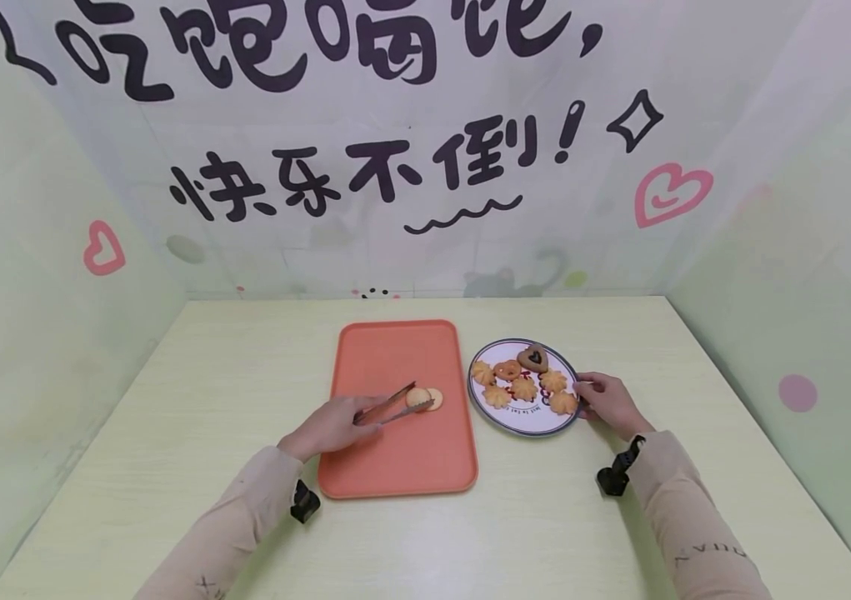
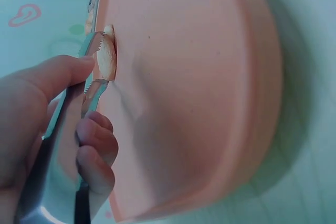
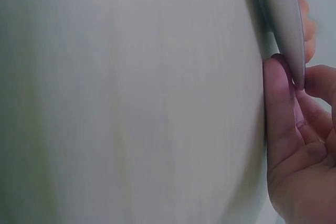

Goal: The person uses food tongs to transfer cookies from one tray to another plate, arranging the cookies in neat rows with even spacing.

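My left hand point(image 1: 341, 423) holds metal tongs point(image 1: 386, 407) over an orange tray point(image 1: 395, 467). The tongs' serrated tips straddle a round, pale cookie point(image 1: 417, 398); whether they squeeze it I cannot tell. A second round cookie point(image 1: 436, 398) lies partly under or beside the first on the tray. In the left wrist view, thumb and fingers point(image 2: 97, 145) wrap the tongs point(image 2: 58, 145). My right hand point(image 1: 611, 404) pinches the right rim of a white plate point(image 1: 530, 423) with a dark blue edge. In the right wrist view, fingers reach under the plate's rim point(image 3: 286, 24), thumb on top.
The plate bears several flower-shaped cookies point(image 1: 523, 388), a pretzel-shaped cookie point(image 1: 507, 370) and a brown heart-shaped one point(image 1: 533, 358). Tray and plate stand side by side on a pale wooden table point(image 1: 245, 350). Printed cloth walls point(image 1: 410, 250) enclose the back and sides.
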Available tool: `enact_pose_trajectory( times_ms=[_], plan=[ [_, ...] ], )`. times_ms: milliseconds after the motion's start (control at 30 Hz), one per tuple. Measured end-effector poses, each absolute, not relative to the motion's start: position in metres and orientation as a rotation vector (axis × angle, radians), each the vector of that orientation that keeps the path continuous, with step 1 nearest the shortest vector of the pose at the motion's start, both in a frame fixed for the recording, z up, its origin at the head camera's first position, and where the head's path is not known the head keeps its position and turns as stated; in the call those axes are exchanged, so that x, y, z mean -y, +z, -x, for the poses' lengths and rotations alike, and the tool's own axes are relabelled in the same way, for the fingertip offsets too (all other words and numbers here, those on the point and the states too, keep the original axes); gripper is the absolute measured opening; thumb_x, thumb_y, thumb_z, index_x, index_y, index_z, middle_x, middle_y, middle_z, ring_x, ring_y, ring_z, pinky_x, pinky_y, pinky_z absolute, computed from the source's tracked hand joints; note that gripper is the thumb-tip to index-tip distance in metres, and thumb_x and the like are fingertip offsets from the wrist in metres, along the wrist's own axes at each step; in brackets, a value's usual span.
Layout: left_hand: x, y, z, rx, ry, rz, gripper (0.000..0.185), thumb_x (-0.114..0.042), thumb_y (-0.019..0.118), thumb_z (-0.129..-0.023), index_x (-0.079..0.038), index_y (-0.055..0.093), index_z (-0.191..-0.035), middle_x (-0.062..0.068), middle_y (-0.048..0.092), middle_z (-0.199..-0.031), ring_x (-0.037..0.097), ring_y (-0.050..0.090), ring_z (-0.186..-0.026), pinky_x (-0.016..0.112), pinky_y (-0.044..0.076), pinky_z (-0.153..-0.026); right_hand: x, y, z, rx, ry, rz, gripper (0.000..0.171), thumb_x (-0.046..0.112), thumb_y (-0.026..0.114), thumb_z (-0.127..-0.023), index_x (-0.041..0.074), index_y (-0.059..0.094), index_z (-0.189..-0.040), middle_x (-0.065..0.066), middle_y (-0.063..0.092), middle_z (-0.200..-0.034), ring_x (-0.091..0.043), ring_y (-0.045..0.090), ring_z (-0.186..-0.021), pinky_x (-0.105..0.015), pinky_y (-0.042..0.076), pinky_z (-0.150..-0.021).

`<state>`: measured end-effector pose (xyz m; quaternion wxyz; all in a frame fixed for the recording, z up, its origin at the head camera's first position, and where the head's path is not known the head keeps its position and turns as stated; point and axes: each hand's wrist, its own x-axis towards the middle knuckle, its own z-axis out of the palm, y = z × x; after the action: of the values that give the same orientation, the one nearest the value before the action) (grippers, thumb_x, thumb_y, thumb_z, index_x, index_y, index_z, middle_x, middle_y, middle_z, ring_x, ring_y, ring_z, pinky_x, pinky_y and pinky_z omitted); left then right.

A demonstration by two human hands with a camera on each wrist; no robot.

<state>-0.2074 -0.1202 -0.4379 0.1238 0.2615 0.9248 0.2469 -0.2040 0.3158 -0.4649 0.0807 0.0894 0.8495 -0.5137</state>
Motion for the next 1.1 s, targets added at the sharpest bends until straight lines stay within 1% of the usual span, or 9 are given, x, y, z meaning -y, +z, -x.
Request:
enact_pose_trajectory(
  times_ms=[267, 667, 833, 1100],
  plan=[
    [0.121, -0.438, 0.207, -2.693, 0.722, -0.781, 0.046, -0.03, 0.06, -0.084, -0.017, 0.05, -0.128, -0.008, 0.03, -0.048, 0.006, 0.025, -0.042, 0.021, 0.023, -0.043, -0.316, -0.465, 0.204, -2.546, -1.521, -0.264, 0.046, 0.019, 0.044, -0.094, -0.01, 0.037, -0.129, -0.022, 0.053, -0.102, -0.009, 0.054, -0.071, -0.025, 0.049, -0.059],
    [0.118, -0.427, 0.211, -2.715, 0.756, -0.741, 0.047, -0.028, 0.061, -0.084, -0.018, 0.049, -0.129, -0.005, 0.034, -0.052, 0.007, 0.029, -0.043, 0.021, 0.025, -0.042, -0.317, -0.463, 0.204, -2.545, -1.521, -0.27, 0.045, 0.019, 0.044, -0.093, -0.009, 0.037, -0.129, -0.023, 0.052, -0.104, -0.01, 0.055, -0.071, -0.025, 0.049, -0.06],
    [0.109, -0.418, 0.214, -2.715, 0.767, -0.797, 0.047, -0.027, 0.061, -0.084, -0.017, 0.05, -0.128, -0.005, 0.035, -0.051, 0.007, 0.029, -0.042, 0.021, 0.026, -0.041, -0.316, -0.463, 0.203, -2.547, -1.51, -0.272, 0.046, 0.019, 0.043, -0.093, -0.009, 0.037, -0.129, -0.023, 0.051, -0.104, -0.011, 0.054, -0.072, -0.025, 0.049, -0.06],
    [0.085, -0.409, 0.216, -2.708, 0.728, -0.878, 0.046, -0.031, 0.06, -0.084, -0.021, 0.05, -0.128, -0.006, 0.034, -0.05, 0.007, 0.027, -0.043, 0.022, 0.024, -0.043, -0.314, -0.462, 0.203, -2.541, -1.526, -0.267, 0.046, 0.018, 0.044, -0.093, -0.01, 0.037, -0.128, -0.025, 0.051, -0.105, -0.012, 0.054, -0.074, -0.025, 0.049, -0.061]
  ],
)
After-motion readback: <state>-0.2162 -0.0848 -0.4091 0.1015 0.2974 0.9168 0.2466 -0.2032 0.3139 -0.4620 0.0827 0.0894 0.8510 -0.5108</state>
